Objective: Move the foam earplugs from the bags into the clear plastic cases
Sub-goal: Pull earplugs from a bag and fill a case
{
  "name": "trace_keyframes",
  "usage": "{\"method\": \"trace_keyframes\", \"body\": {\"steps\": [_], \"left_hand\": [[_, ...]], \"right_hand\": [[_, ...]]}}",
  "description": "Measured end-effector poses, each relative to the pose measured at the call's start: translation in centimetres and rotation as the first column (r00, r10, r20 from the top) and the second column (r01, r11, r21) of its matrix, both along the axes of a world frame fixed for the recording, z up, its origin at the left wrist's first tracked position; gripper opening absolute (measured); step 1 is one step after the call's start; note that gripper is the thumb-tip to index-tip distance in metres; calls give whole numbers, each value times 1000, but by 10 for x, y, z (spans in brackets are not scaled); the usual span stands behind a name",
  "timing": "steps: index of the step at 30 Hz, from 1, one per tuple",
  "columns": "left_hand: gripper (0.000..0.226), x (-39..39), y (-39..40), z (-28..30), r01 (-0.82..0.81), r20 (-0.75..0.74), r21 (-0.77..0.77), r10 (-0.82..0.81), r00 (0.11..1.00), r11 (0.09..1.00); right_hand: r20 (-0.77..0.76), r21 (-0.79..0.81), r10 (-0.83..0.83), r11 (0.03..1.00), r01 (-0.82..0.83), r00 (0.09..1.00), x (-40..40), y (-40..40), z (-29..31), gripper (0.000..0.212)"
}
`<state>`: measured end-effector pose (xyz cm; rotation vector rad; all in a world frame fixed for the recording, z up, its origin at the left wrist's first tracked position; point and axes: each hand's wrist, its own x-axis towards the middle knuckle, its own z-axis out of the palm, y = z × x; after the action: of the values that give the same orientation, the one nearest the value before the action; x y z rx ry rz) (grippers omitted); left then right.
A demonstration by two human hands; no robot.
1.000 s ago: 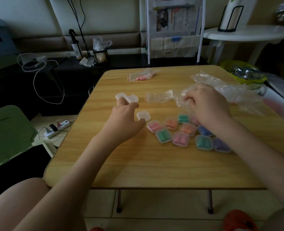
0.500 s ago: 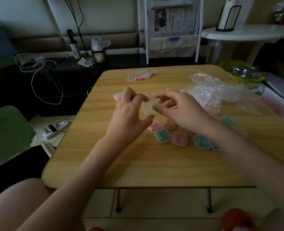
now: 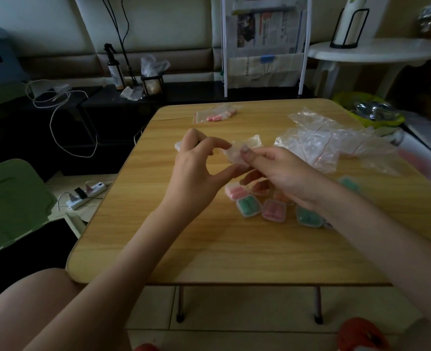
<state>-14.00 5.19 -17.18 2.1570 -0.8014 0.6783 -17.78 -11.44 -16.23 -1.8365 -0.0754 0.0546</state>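
Earplugs cannot be made out in the small clear bag [image 3: 245, 150] that the left hand [image 3: 199, 171] and right hand [image 3: 280, 173] pinch between fingertips above the table's middle. Beneath them, toward the right edge, filled cases [image 3: 248, 205] cluster. One bag of pink earplugs [image 3: 215, 115] waits near the far edge, so I judge most work done.

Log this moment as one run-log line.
left hand: pinching small clear bag | right hand: pinching same bag | filled cases: on table | pink earplug bag: untouched at far edge
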Motion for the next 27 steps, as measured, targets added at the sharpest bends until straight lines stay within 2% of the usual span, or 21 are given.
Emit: {"method": "trace_keyframes", "body": {"steps": [3,6,9,17,21,23,25,27], "left_hand": [[45,0,-1,-1,4,31,6,-4,1000,1000],[49,-1,-3,-5,10,82,55,-14,996,998],[55,-4,-5,-10,11,106,108,-22,994,994],[50,-4,-5,-13,-53,176,209,16,984,977],[53,-6,-7,-12,-50,219,227,-1,976,973],[54,-4,-6,-12,-25,215,209,-22,976,978],[51,-3,-4,-10,20,169,150,-46,985,988],[46,-5,-4,-6,58,61,54,-62,996,997]], "right_hand": [[127,-206,0,978,26,992,2,1,3,45],[219,-339,16,939,60,976,3,-1,4,52],[264,-373,15,924,88,964,1,0,-1,54],[372,-545,89,827,140,924,-1,5,-3,46],[380,-496,104,862,107,919,0,5,-4,38],[370,-447,58,886,123,927,1,3,-6,36],[319,-325,-40,934,149,947,3,-2,-5,38],[253,-187,-104,970,154,962,5,-8,-3,42]]}}
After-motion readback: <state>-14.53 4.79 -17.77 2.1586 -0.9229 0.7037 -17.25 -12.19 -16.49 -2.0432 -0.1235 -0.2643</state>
